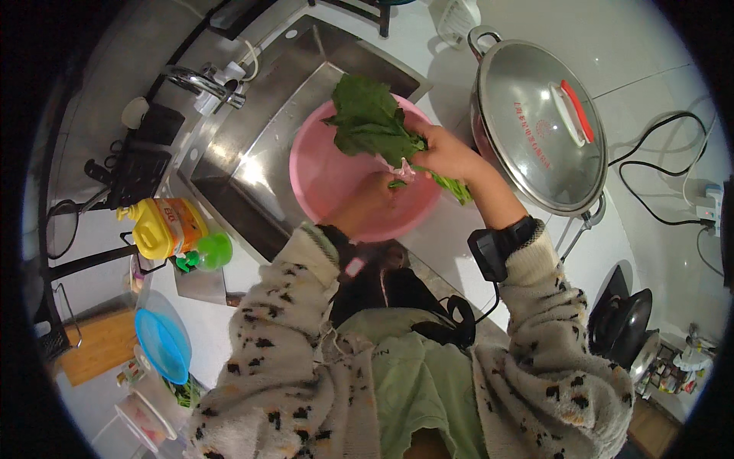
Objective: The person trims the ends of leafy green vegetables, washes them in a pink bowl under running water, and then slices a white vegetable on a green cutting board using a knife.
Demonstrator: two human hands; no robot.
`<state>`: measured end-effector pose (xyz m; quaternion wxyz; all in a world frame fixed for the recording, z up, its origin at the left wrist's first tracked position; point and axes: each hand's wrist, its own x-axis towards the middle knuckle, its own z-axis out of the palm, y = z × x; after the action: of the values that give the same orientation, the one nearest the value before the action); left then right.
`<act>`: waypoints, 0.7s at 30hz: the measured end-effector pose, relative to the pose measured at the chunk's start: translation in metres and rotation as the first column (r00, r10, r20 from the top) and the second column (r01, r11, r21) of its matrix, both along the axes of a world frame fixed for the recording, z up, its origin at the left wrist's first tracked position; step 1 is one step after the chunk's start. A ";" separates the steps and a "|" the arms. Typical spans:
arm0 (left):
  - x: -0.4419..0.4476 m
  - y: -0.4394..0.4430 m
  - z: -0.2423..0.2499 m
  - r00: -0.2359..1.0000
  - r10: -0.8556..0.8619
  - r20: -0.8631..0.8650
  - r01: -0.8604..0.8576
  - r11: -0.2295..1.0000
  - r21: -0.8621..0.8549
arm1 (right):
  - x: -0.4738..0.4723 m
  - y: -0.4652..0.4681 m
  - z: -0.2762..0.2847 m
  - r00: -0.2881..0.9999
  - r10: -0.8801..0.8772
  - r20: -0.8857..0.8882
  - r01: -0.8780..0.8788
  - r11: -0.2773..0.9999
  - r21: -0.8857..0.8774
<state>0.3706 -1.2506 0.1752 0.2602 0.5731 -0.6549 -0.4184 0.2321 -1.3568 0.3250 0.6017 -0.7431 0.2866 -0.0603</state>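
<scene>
A pink plastic basin (309, 166) stands at the edge of the steel sink, in front of me. Above it, my right hand (444, 152) grips a bunch of leafy greens (367, 117); the broad dark leaves point to the far left and the green stems stick out below the hand, to the right. My left hand (378, 198) reaches low inside the basin, blurred, beside splashing water; a small green piece shows at its fingers. Whether those fingers are closed on it is hard to tell.
The steel sink (269, 137) with a chrome faucet (206, 86) lies left. At right is a large pan with a glass lid (533, 115). A yellow bottle (166, 226), a green soap bottle (215, 251), a cleaver (200, 281) and a blue basket (163, 344) are lower left. Black cables (648, 166) run at right.
</scene>
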 end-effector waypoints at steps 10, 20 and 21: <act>0.064 0.040 0.064 0.858 0.474 -0.198 -0.357 0.828 0.433 | 0.007 -0.004 -0.032 1.000 -0.013 -0.001 0.013 0.991 0.135; 0.053 0.050 0.060 0.854 0.519 -0.035 -0.507 0.815 -0.281 | 0.046 0.035 -0.128 0.774 -0.147 -0.616 -0.440 0.575 -0.690; 0.054 0.047 0.064 0.863 0.505 -0.016 -0.469 0.790 -0.395 | 0.047 0.038 -0.134 0.772 -0.015 -0.636 -0.539 0.515 -0.666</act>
<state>0.4249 -1.2041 0.2389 0.4369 0.6779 -0.5651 -0.1736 0.2794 -1.3188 0.1915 0.0708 -0.9518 0.2663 0.1346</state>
